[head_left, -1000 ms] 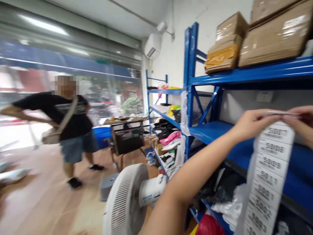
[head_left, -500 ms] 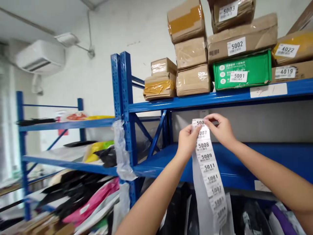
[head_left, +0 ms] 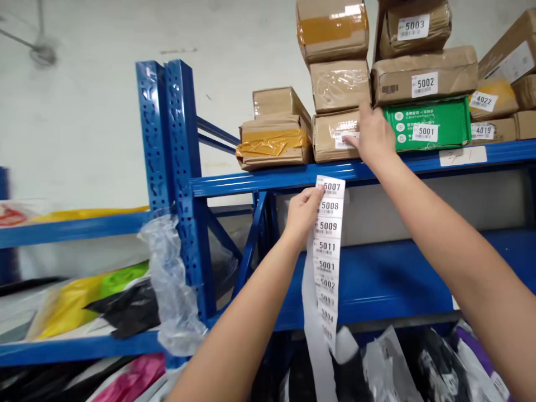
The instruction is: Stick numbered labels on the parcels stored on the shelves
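Observation:
My left hand (head_left: 305,215) is closed, pinching the top of a long strip of printed number labels (head_left: 329,245), whose uppermost label reads 5007. The strip hangs down with a pale backing band behind it. Up on the shelf, my right hand (head_left: 374,133) lies against the front of the lowest cardboard box (head_left: 325,125) of a stack. Its thumb touches a small white label (head_left: 347,140) on that box; the number is partly covered. The fingers are stretched out and the thumb stands apart. Right beside this hand is a green box (head_left: 452,123) labelled 5001.
A blue shelf beam (head_left: 268,180) runs under the boxes, and a blue upright (head_left: 184,139) stands left. Boxes labelled 5002 (head_left: 393,75) and 5003 (head_left: 389,33) rise above the green one. Bubble wrap (head_left: 171,285) hangs on the upright. Bagged parcels (head_left: 444,363) fill the lower shelf.
My right hand has left the strip and moved up to the cardboard box, where a white label now shows. The strip's top label is now 5007. The view has turned right.

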{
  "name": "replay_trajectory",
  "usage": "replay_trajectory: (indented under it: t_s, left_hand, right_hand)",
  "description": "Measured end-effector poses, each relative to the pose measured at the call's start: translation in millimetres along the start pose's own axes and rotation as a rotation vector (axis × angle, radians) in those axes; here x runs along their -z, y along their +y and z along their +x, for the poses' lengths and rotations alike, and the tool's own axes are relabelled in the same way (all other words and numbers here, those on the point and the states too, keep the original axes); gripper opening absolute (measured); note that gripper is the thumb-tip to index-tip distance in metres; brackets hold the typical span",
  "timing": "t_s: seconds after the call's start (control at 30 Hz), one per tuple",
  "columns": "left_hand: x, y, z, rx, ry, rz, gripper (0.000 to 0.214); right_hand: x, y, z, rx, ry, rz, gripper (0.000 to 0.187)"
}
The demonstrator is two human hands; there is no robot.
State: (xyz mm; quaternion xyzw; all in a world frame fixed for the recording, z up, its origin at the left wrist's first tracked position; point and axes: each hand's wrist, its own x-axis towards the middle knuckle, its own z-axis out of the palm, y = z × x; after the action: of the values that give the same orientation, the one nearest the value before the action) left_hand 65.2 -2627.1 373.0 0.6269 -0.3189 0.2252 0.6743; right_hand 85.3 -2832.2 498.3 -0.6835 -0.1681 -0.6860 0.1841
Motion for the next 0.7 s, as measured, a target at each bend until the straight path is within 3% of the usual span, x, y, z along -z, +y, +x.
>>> replay_trajectory:
  t_s: [0.07, 0.2, 0.33, 0.4, 0.53, 0.7]
  left_hand:
    - [4.2, 0.7, 6.8, 0.015, 0.004, -0.036, 0.039]
    - [7.5, 2.6, 17.5, -0.036, 0.007, -0.104, 0.037]
    - [5.7, 8.6, 25.7, -0.199, 0.059, -0.177, 0.025]
    - [4.5, 11.1, 28.4, -0.218, 0.052, -0.182, 0.022]
    - [3.0, 8.2, 31.4, -0.219, -0.013, -0.153, 0.029]
    - [-3.0, 1.0, 37.5, -0.169, -0.077, -0.222, 0.034]
  right_hand:
    - [8.2, -5.1, -4.9, 0.064, 0.005, -0.02, 0.036]
    - [21.2, -26.7, -25.3, 0.112, -0.17, 0.111, 0.026]
    - [16.7, -50.5, -55.1, -0.055, -0.367, 0.439, 0.03]
    - [11.9, -57.2, -66.9, -0.179, -0.413, 0.576, 0.032]
    - [5.8, -58.8, -75.2, -0.316, -0.33, 0.709, 0.032]
    - [-4.9, -55.7, -73.6, -0.316, -0.206, 0.685, 0.027]
